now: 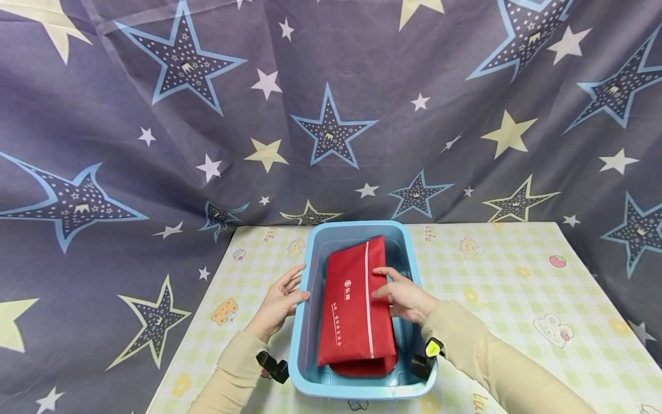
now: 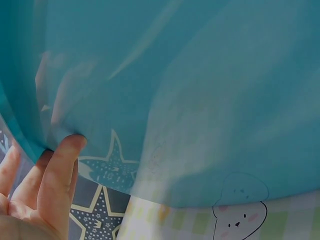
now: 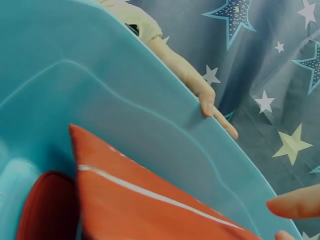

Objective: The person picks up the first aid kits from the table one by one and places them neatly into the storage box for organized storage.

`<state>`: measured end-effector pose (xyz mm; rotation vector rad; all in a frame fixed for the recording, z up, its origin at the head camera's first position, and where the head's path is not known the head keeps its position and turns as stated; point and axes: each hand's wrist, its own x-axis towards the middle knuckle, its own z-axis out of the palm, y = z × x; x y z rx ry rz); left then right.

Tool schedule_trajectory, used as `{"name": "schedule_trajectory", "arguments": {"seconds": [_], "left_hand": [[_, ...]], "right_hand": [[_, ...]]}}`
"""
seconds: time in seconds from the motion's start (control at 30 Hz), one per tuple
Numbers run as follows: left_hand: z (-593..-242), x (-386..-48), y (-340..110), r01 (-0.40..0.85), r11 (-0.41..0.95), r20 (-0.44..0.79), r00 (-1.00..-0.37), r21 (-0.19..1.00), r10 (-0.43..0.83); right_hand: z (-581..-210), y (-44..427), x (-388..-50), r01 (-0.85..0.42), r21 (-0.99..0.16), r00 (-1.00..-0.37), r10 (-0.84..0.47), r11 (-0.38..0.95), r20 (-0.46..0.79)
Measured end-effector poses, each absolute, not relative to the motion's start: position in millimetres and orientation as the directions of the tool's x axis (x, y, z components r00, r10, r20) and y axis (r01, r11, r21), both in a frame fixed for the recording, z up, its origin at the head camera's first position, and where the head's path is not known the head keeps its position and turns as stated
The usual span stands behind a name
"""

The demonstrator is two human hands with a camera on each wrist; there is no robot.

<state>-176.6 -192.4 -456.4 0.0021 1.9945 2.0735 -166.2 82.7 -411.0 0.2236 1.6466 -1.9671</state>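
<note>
A folded red cloth bag (image 1: 351,305) with a white stripe and white lettering lies tilted inside a light-blue plastic bin (image 1: 305,368). My right hand (image 1: 405,296) reaches into the bin and holds the bag's right edge. Its thumb lies over the top face, and lower fingers go partly out of sight at the edge. In the right wrist view two of its fingertips (image 3: 295,202) show beside the bag (image 3: 145,200). My left hand (image 1: 279,302) touches the bin's left rim from outside, fingers extended; the left wrist view shows its fingers (image 2: 60,170) against the blue wall.
A table with a green checked, cartoon-printed cloth (image 1: 491,305) stretches to both sides of the bin. Behind it hangs a dark curtain (image 1: 445,115) patterned with stars. Beneath the bag's raised edge another dark red surface (image 3: 50,210) shows.
</note>
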Motion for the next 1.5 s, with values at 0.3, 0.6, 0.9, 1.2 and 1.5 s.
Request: {"name": "schedule_trajectory", "arguments": {"seconds": [0.3,0.6,0.9,1.2,1.5], "left_hand": [[-460,-177,-194,-0.198,-0.006,-0.193,-0.963,0.98,0.187],[-459,-178,-195,-0.192,-0.018,-0.184,-0.96,0.981,0.21],[-459,-178,-195,-0.198,-0.019,-0.19,-0.96,0.98,0.206],[-461,-178,-195,-0.2,-0.004,-0.195,-0.959,0.98,0.207],[-463,-179,-196,-0.198,0.004,-0.195,-0.961,0.98,0.194]], "right_hand": [[-404,94,-168,0.513,-0.847,-0.821,-0.367,-0.136,-0.438],[-395,107,-171,0.491,-0.85,-0.825,-0.417,-0.192,-0.382],[-391,116,-171,0.501,-0.835,-0.816,-0.447,-0.228,-0.367],[-395,135,-170,0.5,-0.8,-0.792,-0.549,-0.333,-0.267],[-409,164,-172,0.494,-0.744,-0.756,-0.645,-0.451,-0.111]]}}
